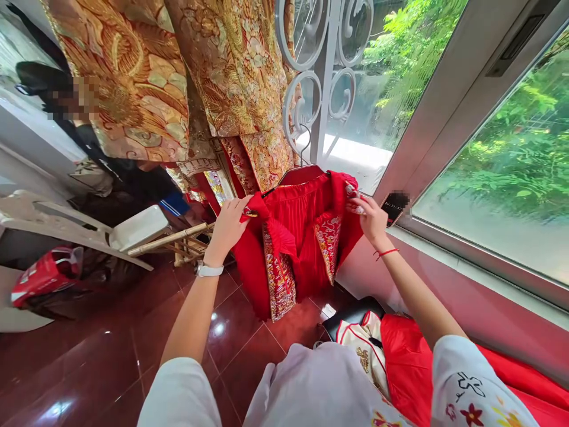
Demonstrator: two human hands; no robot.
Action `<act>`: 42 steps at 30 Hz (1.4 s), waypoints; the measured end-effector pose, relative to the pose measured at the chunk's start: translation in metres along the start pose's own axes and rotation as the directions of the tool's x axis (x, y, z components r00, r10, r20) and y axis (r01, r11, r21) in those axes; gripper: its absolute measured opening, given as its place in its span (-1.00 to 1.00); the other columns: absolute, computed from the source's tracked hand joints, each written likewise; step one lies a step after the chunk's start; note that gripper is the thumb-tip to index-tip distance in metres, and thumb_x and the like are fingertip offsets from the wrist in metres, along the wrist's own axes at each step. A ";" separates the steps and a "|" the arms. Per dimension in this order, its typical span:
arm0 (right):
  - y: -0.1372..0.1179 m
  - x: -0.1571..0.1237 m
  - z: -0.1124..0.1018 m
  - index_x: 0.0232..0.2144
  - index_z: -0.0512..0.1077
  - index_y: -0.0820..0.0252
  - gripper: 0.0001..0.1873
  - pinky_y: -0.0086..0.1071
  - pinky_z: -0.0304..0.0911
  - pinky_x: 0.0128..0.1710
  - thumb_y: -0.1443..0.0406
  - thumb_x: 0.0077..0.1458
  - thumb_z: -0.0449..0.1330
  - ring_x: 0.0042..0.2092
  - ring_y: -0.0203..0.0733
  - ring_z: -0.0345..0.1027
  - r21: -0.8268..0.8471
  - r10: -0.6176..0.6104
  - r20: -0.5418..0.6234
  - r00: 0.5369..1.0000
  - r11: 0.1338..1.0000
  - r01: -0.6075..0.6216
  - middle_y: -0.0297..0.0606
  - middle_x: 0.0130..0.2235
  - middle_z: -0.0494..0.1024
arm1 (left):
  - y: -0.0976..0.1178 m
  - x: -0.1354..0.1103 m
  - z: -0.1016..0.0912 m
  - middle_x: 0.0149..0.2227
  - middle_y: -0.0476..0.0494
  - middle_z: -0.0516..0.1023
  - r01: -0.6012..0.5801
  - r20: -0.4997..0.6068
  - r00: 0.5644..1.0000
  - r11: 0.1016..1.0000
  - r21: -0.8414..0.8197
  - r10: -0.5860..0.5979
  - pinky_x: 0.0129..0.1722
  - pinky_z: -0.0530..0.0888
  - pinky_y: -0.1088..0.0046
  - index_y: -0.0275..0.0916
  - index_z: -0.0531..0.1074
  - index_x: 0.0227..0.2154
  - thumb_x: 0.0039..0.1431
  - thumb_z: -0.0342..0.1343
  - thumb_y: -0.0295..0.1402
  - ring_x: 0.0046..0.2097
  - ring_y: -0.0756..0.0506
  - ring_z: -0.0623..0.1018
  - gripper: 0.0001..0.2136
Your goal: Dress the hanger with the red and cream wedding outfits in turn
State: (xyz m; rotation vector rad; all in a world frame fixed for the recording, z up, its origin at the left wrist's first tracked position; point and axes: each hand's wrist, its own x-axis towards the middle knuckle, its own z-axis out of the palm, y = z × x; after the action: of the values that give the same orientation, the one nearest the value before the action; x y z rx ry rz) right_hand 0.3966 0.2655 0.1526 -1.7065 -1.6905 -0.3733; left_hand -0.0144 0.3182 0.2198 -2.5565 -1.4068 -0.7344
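A red pleated skirt [304, 207] with embroidered panels [281, 279] hangs in front of me from a dark red hanger [303, 174], whose metal hook points up. My left hand [231, 228] is closed on the left end of its gathered top edge, fingers folded over the cloth. At the right end, my right hand [370, 218] pinches the red fabric near a patterned edge. The skirt's lower part drops between my arms, its folds partly covering one another. Whether the hook rests on anything is unclear.
Gold embroidered garments [133, 77] hang at upper left, before white scroll ironwork [326, 71]. A phone [395, 207] leans by the window frame. Red and cream clothes [409, 350] lie at lower right. White chairs [137, 228], a bamboo rack [191, 240] and a person in black [48, 89] are left.
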 end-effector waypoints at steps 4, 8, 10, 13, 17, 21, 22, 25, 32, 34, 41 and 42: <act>0.029 0.061 -0.026 0.11 0.50 0.08 -0.40 -0.15 0.32 0.08 0.53 0.14 -0.07 0.09 -0.02 0.38 -0.032 -0.005 -0.249 0.968 0.999 -0.003 -0.14 0.09 0.54 | -0.009 0.002 -0.001 0.08 -0.31 0.49 0.004 0.011 1.000 0.998 -0.055 -0.004 0.17 0.39 0.02 -0.27 0.26 0.28 0.19 -0.03 -0.54 0.10 -0.31 0.41 -0.44; 0.043 0.107 -0.022 0.21 0.40 0.25 -0.31 -0.13 0.20 0.19 0.57 0.09 -0.13 0.20 -0.03 0.27 0.080 0.043 -0.132 0.990 0.996 -0.032 -0.04 0.22 0.43 | -0.020 0.007 0.011 0.14 -0.26 0.48 0.012 0.000 1.000 0.985 -0.169 -0.012 0.27 0.34 0.04 -0.24 0.28 0.27 0.17 -0.06 -0.56 0.19 -0.26 0.42 -0.43; 0.046 0.106 -0.009 0.11 0.47 0.33 -0.35 -0.17 0.26 0.11 0.57 0.01 -0.08 0.10 -0.03 0.37 0.155 0.002 0.103 0.995 0.988 -0.018 0.02 0.11 0.52 | -0.023 0.008 0.015 0.20 -0.27 0.44 0.026 -0.006 1.000 0.974 -0.224 -0.028 0.31 0.31 0.08 -0.24 0.28 0.27 0.14 -0.07 -0.56 0.25 -0.23 0.40 -0.42; 0.051 0.086 0.006 -0.11 0.54 0.36 -0.51 -0.21 0.34 -0.06 0.51 -0.07 -0.01 -0.13 -0.04 0.46 0.279 -0.074 0.358 0.931 0.960 -0.030 -0.05 -0.18 0.63 | -0.023 0.006 0.014 0.24 -0.27 0.41 0.056 -0.008 0.998 0.965 -0.256 -0.060 0.34 0.30 0.11 -0.23 0.29 0.26 0.12 -0.07 -0.57 0.27 -0.22 0.41 -0.40; 0.049 0.056 0.003 0.15 0.34 0.29 -0.34 -0.06 0.32 0.04 0.35 -0.08 0.15 -0.02 0.06 0.41 0.348 -0.100 0.315 0.944 0.937 -0.017 -0.03 -0.01 0.54 | -0.013 0.002 0.005 0.22 -0.26 0.44 0.055 -0.013 0.998 0.964 -0.261 -0.060 0.33 0.31 0.08 -0.20 0.28 0.26 0.18 -0.02 -0.51 0.26 -0.22 0.43 -0.45; 0.012 0.029 -0.001 0.18 0.20 0.21 -0.28 0.05 0.28 0.09 0.10 0.00 0.24 0.06 0.14 0.29 0.197 0.096 0.033 0.995 0.975 -0.100 0.05 0.07 0.39 | -0.002 -0.001 0.004 0.16 -0.30 0.47 0.048 -0.048 0.997 0.969 -0.244 -0.061 0.28 0.37 0.11 -0.24 0.28 0.24 0.18 0.10 -0.42 0.20 -0.24 0.47 -0.47; -0.001 0.021 0.004 0.12 0.23 0.20 -0.35 0.05 0.31 0.04 0.04 0.04 0.22 0.02 0.14 0.29 0.168 0.166 -0.013 0.986 0.972 -0.162 0.05 0.03 0.40 | 0.000 -0.001 0.005 0.15 -0.29 0.47 0.050 -0.055 0.996 0.969 -0.243 -0.065 0.26 0.38 0.11 -0.23 0.28 0.24 0.17 0.12 -0.40 0.19 -0.24 0.47 -0.46; -0.032 0.004 0.025 -0.10 0.30 0.18 -0.54 -0.02 0.33 -0.15 -0.01 0.09 0.15 -0.13 0.12 0.30 0.102 0.308 0.025 0.951 0.946 -0.309 0.04 -0.10 0.42 | 0.003 -0.002 0.006 0.14 -0.28 0.48 0.066 -0.067 0.994 0.968 -0.243 -0.085 0.24 0.39 0.11 -0.21 0.28 0.24 0.16 0.16 -0.36 0.17 -0.25 0.48 -0.45; -0.040 0.045 -0.004 -0.54 0.06 0.04 -0.80 -0.25 0.16 -0.33 0.28 0.12 -0.05 -0.44 -0.14 0.13 0.286 0.197 0.103 0.975 0.933 -0.219 -0.35 -0.54 0.19 | 0.002 -0.003 0.003 0.17 -0.28 0.49 0.103 -0.039 0.993 0.976 -0.193 -0.112 0.22 0.41 0.13 -0.22 0.32 0.23 0.13 0.21 -0.32 0.17 -0.27 0.50 -0.43; -0.056 0.069 -0.030 -0.54 0.07 0.05 -0.79 -0.27 0.13 -0.33 0.29 0.14 -0.07 -0.42 -0.15 0.12 0.332 0.084 0.033 0.996 0.939 -0.090 -0.34 -0.52 0.19 | 0.005 -0.003 0.005 0.16 -0.30 0.51 0.145 -0.030 0.988 0.975 -0.169 -0.152 0.21 0.42 0.14 -0.24 0.36 0.21 0.18 0.14 -0.37 0.17 -0.28 0.50 -0.50; -0.095 0.088 -0.030 -0.53 0.20 0.11 -0.84 -0.29 0.12 -0.31 0.36 0.09 0.01 -0.38 -0.17 0.16 0.275 -0.385 0.362 0.849 0.914 0.298 -0.23 -0.43 0.33 | 0.025 -0.003 0.016 -0.03 -0.32 0.55 0.244 -0.036 0.968 0.965 -0.100 -0.249 0.06 0.48 0.11 -0.25 0.37 0.17 0.26 0.04 -0.39 0.06 -0.32 0.54 -0.58; -0.086 0.080 -0.023 -0.55 0.19 0.11 -0.83 -0.30 0.11 -0.33 0.36 0.07 0.04 -0.40 -0.19 0.14 0.240 -0.379 0.448 0.809 0.923 0.300 -0.24 -0.44 0.33 | 0.027 -0.004 0.015 -0.04 -0.32 0.55 0.261 -0.054 0.962 0.961 -0.087 -0.266 0.04 0.48 0.10 -0.24 0.37 0.17 0.26 0.05 -0.39 0.05 -0.33 0.53 -0.59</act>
State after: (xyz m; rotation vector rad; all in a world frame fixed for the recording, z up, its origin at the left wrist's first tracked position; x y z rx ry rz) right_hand 0.3285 0.3036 0.2440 -1.4475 -2.3435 0.0516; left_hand 0.0116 0.3056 0.2081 -2.4018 -1.7521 -0.9209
